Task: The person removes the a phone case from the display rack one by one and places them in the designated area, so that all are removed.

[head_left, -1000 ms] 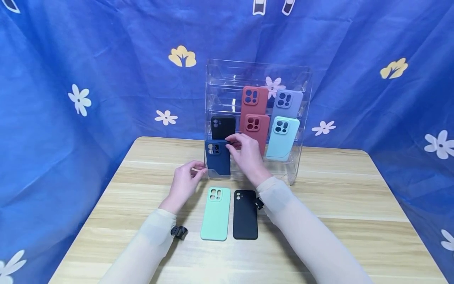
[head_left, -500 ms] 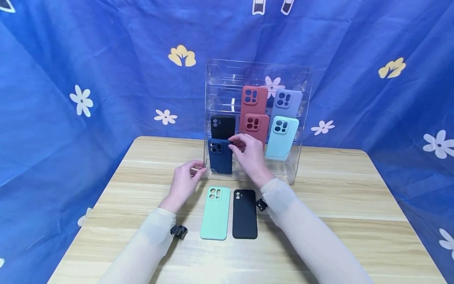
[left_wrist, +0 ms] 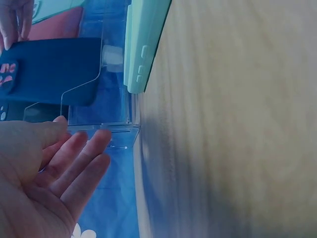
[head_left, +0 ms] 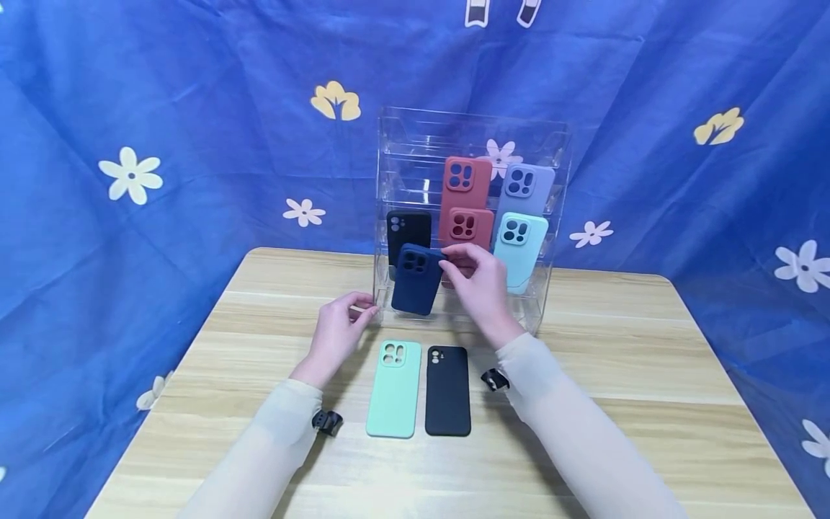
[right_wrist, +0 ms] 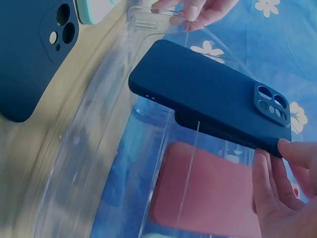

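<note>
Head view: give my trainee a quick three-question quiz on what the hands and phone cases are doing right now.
1. True or false: the right hand pinches the navy case by its camera end.
2. Which cases lie flat on the wooden table? A) mint and black B) red and lilac C) two navy ones
3. What does the left hand touch?

Key:
1. True; the navy case is tilted, at the front of the clear rack.
2. A: the mint case and the black case lie side by side.
3. The rack's front left corner, with relaxed fingers.
</note>
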Motion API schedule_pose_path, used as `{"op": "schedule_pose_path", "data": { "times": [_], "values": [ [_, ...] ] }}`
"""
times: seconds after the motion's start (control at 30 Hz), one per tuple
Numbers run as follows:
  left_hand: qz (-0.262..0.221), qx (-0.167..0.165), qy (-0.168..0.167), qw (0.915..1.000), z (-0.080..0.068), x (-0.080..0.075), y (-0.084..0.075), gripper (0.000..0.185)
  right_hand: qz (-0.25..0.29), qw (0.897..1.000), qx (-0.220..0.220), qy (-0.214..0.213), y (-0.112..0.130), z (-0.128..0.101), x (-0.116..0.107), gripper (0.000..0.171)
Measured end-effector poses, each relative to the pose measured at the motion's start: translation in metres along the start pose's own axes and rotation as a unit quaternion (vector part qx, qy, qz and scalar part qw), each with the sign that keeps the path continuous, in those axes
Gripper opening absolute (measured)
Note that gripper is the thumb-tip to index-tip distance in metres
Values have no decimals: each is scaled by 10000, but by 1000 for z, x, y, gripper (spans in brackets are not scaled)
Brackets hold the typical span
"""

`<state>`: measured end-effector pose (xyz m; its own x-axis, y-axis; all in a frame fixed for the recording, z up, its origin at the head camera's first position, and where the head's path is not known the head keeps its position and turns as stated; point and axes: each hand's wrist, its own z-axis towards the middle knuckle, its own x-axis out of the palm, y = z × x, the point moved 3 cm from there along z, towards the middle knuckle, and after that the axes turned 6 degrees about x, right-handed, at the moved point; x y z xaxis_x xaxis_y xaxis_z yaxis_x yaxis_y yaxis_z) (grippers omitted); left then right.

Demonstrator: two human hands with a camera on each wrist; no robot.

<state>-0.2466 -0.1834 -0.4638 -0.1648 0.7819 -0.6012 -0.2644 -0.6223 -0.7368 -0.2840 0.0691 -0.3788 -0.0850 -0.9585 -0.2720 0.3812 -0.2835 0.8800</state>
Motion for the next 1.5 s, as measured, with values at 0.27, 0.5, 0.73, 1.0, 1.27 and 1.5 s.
{"op": "schedule_pose_path", "data": {
  "times": [0.27, 0.5, 0.73, 1.0, 1.27, 1.5],
  "values": [
    [1, 6, -19, 10000, 1, 3, 1, 22, 357, 9979, 523, -137, 3, -5, -29, 19],
    [20, 6, -40, 10000, 0, 1, 3, 21, 280, 9948, 955, 238, 6, -11, -48, 21],
    [13, 73, -49, 10000, 1, 2, 2, 23, -149, 9907, 1284, 431, -2, -20, -68, 23],
    [5, -40, -23, 10000, 0, 1, 2, 23, -544, 9806, 1686, 840, -10, -29, -96, 27],
    [-10, -10, -24, 10000, 0, 2, 0, 23, -744, 9708, 1944, 1193, -26, -40, -124, 28],
    [36, -34, -15, 10000, 0, 1, 0, 22, -713, 9591, 2295, 1493, -38, -52, -136, 31]
  ]
}}
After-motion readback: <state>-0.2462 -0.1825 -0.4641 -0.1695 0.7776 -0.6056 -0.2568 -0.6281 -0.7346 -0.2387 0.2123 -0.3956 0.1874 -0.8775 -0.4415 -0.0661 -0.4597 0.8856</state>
